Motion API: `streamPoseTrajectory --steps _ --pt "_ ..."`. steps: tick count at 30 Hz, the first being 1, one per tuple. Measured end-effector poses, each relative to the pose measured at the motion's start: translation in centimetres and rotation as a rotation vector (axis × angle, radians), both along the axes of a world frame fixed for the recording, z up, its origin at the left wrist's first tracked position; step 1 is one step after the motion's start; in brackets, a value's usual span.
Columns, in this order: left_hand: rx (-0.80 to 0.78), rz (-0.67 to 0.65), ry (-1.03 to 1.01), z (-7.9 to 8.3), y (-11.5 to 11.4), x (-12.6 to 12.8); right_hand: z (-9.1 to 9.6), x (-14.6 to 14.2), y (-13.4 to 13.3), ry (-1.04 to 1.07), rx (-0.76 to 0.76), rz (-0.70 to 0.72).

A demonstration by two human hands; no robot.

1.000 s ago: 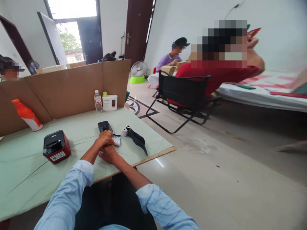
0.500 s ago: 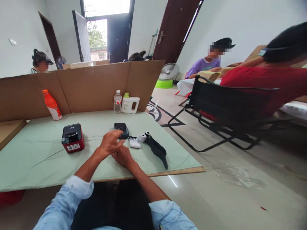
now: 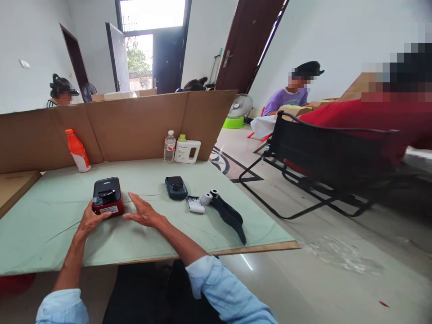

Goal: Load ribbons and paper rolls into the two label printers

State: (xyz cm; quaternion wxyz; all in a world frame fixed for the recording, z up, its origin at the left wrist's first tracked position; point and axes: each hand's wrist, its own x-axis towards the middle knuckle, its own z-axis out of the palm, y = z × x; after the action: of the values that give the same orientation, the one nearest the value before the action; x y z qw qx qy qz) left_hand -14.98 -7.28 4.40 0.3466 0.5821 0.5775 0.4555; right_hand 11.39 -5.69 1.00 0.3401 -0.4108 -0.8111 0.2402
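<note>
My left hand (image 3: 90, 220) wraps the near left corner of a red and black box-shaped device (image 3: 116, 194), with the thumb across its labelled front. On the device's right side, my right hand (image 3: 145, 212) is open, its fingers stretched toward it but apart from it. A small dark handheld device (image 3: 176, 188) lies farther right on the table. Beside that are a curled white paper strip (image 3: 195, 205), white paper rolls (image 3: 206, 198) and a black curved strip-like item (image 3: 229, 216).
An orange bottle (image 3: 78, 150), a clear water bottle (image 3: 169, 147) and a white jug (image 3: 187, 150) stand along a cardboard screen (image 3: 141, 121). The green-covered table (image 3: 141, 247) ends at the right near a black folding chair (image 3: 324, 157). Other people sit beyond.
My hands were together near the small dark device. They have separated and moved left; the left now touches the red and black device. The view has shifted slightly.
</note>
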Motion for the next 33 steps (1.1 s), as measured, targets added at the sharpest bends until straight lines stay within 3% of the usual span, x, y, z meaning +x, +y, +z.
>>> streamPoseTrajectory --steps 4,7,14,19,24,27,33 --pt "0.073 0.062 -0.006 -0.7 -0.3 1.4 1.2 -4.3 0.7 0.22 -0.056 0.102" --pt "0.084 0.072 0.026 -0.9 -0.7 2.5 0.7 -4.4 0.3 0.315 -0.03 0.031" --pt "0.134 -0.121 0.043 -0.1 -2.8 9.2 -1.8 2.4 -3.1 0.339 0.072 -0.216" --pt "0.098 -0.208 0.093 -0.6 -3.8 12.4 -3.7 5.7 -5.0 0.342 0.09 -0.284" --pt "0.085 -0.269 0.143 -1.7 -3.8 11.8 -5.3 6.1 -5.4 0.329 0.071 -0.304" --pt "0.136 -0.278 0.155 -1.5 -3.2 10.5 -5.4 6.2 -5.3 0.32 0.076 -0.32" --pt "0.275 -0.387 0.309 -0.3 -1.4 8.5 -2.0 7.3 -4.8 0.183 0.248 -0.304"
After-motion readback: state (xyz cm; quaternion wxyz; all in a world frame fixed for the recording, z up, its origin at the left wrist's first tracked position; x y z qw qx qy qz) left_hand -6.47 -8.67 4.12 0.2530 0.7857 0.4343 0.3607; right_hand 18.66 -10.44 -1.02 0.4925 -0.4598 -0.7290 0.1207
